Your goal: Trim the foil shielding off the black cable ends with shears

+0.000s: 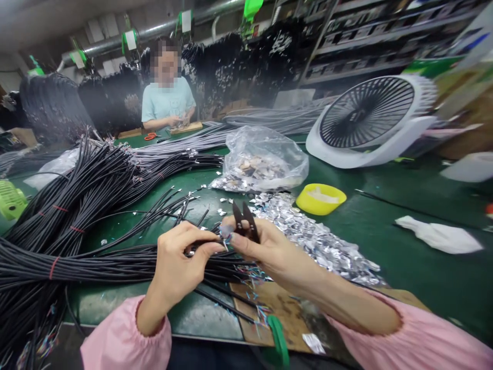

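Thumb and forefinger of my left hand [181,262] pinch the end of a cable, where thin coloured wires show. My right hand [273,252] meets it there. Black thread snips [245,222] are held in my right hand, their two pointed blades apart and tilted up. The right thumb and a covered fingertip press at the same wires, touching or nearly touching the left fingers. Below the hands lie black cables [127,264] with stripped, coloured wire ends [262,311]. A heap of silver foil scraps [316,239] spreads behind my right hand.
Bundles of black cable [77,200] fill the left side. Further back stand a clear plastic bag [265,154] of scraps, a yellow dish [320,199] and a white fan [370,118]. A crumpled white cloth or glove [439,235] lies right. Opposite, a person [169,103] works near orange-handled scissors [151,136].
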`<act>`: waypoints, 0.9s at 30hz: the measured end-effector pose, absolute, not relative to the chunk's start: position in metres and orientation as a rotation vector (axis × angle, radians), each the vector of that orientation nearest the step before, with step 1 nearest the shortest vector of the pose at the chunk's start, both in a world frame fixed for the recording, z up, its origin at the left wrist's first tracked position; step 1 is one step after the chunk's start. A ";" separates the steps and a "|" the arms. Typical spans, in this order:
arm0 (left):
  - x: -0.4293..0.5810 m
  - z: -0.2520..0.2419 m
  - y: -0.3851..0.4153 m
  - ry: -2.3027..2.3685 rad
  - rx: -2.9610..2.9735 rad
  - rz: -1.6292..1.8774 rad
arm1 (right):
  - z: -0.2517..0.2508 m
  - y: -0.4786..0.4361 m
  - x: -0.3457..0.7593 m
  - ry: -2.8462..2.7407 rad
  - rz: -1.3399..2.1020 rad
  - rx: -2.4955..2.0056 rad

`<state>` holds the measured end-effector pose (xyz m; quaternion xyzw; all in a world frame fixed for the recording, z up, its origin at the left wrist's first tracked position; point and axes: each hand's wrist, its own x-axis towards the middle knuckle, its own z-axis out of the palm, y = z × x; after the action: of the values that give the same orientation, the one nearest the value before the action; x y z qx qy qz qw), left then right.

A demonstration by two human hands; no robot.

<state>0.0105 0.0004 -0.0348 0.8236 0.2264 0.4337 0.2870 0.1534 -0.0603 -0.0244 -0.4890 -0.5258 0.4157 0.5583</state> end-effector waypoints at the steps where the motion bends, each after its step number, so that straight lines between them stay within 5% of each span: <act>1: 0.011 -0.035 0.001 0.587 2.194 1.197 | -0.026 -0.060 0.153 -1.249 1.092 -1.097; 3: 0.012 -0.038 0.002 0.589 2.191 1.250 | -0.029 -0.058 0.154 -1.349 1.068 -1.059; 9: 0.018 -0.041 -0.006 0.761 2.335 1.086 | -0.038 -0.051 0.154 -1.556 -0.158 -1.315; 15: 0.020 -0.039 -0.006 0.848 2.300 1.120 | -0.033 -0.045 0.158 -1.515 0.225 -1.260; 20: 0.017 -0.042 -0.005 0.837 2.222 1.161 | -0.029 -0.044 0.175 -1.205 -0.147 -1.343; 27: 0.016 -0.044 -0.005 0.809 2.086 1.234 | -0.024 -0.060 0.162 -1.527 0.007 -1.267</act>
<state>0.0163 -0.0053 -0.0445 0.7815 0.3031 0.4624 0.2892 0.1616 -0.0602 -0.0238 -0.5346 -0.6443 0.0028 0.5469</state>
